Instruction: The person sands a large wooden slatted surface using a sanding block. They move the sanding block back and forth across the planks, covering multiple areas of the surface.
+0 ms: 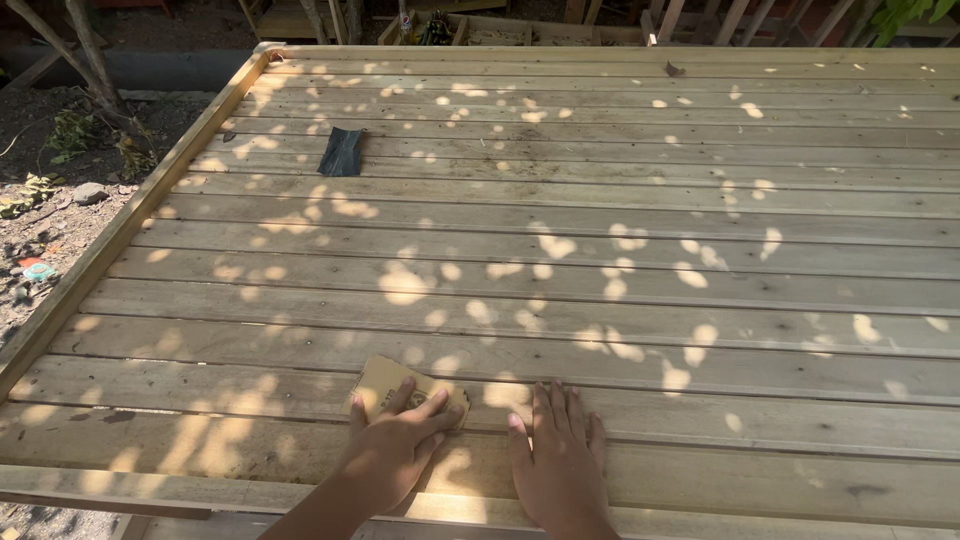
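Head view, speaker 1: Your left hand presses flat, fingers spread, on a tan sheet of sandpaper lying on the near boards of the wooden deck; your right hand rests open and empty just beside it.

Speaker 2: What could go wrong?

Speaker 1: You might catch a splinter on the rough plank edges, or the sheet could slip from under your palm.

Speaker 2: Any packages?

Speaker 1: None legible. A dark folded sheet lies far left; a small red-and-teal scrap sits on the soil.
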{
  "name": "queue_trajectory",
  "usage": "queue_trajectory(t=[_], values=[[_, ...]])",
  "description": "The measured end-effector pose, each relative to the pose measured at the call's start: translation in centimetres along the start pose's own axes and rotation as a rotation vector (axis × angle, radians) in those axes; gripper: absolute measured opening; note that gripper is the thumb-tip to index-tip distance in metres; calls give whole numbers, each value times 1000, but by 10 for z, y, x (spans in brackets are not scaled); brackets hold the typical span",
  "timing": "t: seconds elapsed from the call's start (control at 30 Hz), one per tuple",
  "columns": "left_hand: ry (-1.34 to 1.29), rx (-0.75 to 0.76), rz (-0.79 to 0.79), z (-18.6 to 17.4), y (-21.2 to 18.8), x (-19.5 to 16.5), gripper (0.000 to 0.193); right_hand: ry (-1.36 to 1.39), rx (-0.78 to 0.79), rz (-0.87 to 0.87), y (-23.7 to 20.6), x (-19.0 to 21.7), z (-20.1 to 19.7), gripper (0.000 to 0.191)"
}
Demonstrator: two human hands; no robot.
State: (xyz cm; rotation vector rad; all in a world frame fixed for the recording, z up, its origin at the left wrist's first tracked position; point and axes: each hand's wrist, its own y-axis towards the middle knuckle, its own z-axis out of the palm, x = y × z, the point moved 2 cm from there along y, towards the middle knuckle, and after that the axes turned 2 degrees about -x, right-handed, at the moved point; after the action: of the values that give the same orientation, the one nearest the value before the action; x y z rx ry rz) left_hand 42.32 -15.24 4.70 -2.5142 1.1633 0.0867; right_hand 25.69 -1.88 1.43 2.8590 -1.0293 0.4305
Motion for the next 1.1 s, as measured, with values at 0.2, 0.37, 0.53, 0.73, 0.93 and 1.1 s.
queue_trajectory(t=[0.2, 0.37, 0.53, 0.73, 0.93, 1.1], values=[[31, 177, 98, -16, 3, -25, 48, 198, -30, 45, 3, -12, 8, 64], [8, 121, 212, -12, 65, -97, 60, 261, -142, 29, 6, -25, 14, 68], [-22, 17, 38, -8, 31, -22, 45, 201, -112, 69, 12, -29, 19, 74], [-1, -242, -296, -27, -16, 156, 46, 153, -79, 103, 15, -30, 22, 75], [-119, -285, -28, 42, 40, 30, 39, 142, -135, 66, 13, -32, 23, 74], [-144, -380, 30, 30, 35, -12, 43, 158, -139, 57, 14, -32, 18, 72]])
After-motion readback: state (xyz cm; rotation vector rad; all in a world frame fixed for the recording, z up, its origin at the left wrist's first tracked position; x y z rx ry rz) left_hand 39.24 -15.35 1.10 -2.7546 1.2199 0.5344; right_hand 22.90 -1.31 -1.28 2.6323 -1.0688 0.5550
